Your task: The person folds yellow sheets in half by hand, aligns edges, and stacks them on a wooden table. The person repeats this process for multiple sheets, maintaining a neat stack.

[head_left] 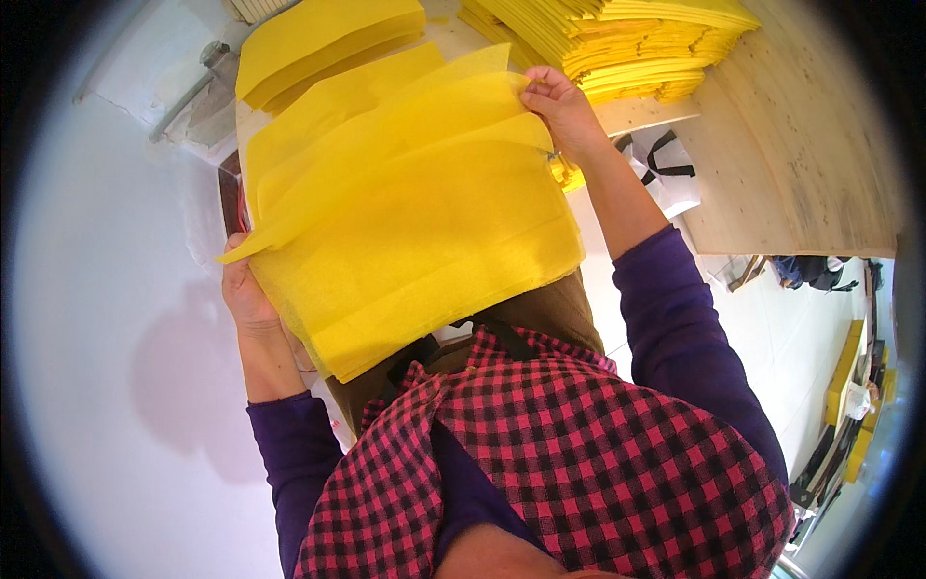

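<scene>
A thin, slightly see-through yellow fabric sheet (pixel 424 145) stretches between my two hands, with its middle sagging in folds. My right hand (pixel 561 108) pinches its far right corner between thumb and fingers. At the near left, my left hand (pixel 247 289) grips the other end, its fingers partly hidden by the cloth. Beneath lies a stack of yellow sheets (pixel 434 280), with its front edge hanging toward my lap. Another yellow sheet (pixel 357 87) lies flat just beyond the lifted one.
A neat yellow stack (pixel 333 43) sits at the far left of the table. Taller piles of folded yellow pieces (pixel 637 48) stand at the far right, beside a wooden panel (pixel 801 135). A white bag with black straps (pixel 670 169) is below on the right. A white wall (pixel 116 289) runs along the left.
</scene>
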The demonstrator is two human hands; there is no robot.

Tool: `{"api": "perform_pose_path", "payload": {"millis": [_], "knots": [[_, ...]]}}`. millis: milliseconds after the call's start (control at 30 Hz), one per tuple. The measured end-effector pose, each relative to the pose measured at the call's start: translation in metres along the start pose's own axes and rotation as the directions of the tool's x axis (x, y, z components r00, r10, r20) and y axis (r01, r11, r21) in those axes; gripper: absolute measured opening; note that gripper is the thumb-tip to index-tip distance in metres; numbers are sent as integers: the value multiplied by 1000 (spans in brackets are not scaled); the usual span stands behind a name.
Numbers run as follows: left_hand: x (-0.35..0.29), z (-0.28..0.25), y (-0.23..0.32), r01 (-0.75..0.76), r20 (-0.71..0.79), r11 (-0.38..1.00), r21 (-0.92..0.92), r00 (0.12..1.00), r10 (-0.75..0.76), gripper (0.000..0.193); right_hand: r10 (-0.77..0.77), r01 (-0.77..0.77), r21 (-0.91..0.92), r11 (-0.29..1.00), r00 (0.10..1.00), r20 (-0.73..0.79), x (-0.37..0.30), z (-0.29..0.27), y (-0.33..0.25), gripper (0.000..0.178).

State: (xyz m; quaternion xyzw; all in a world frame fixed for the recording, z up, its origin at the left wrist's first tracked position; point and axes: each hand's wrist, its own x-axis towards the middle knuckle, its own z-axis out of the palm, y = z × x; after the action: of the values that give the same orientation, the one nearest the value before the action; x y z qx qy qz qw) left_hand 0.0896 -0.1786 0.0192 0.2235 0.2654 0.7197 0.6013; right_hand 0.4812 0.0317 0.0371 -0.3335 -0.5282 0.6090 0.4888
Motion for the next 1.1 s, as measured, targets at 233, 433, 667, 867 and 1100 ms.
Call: {"api": "perform_pose_path", "payload": {"millis": [233,433,667,867,1100], "knots": [[1,0,-1,12,29,1000,-4,1000,-11,10,36,-38,-45,998,998,-57,0,-6,0,8],[1,0,-1,18,-10,1000,7,1000,-18,17,117,-130,-170,977,989,-87,5,-4,-3,8],[8,-12,-1,59,-37,998,16,998,-59,43,12,-47,-263,964,991,-131,0,-4,-3,21],[7,-16,-2,36,-109,998,56,994,-30,42,-66,70,-264,962,998,26,-23,-13,-8,28],[8,-6,-1,50,-105,997,64,994,-44,40,-187,180,-258,949,982,0,-19,0,6,20]]}}
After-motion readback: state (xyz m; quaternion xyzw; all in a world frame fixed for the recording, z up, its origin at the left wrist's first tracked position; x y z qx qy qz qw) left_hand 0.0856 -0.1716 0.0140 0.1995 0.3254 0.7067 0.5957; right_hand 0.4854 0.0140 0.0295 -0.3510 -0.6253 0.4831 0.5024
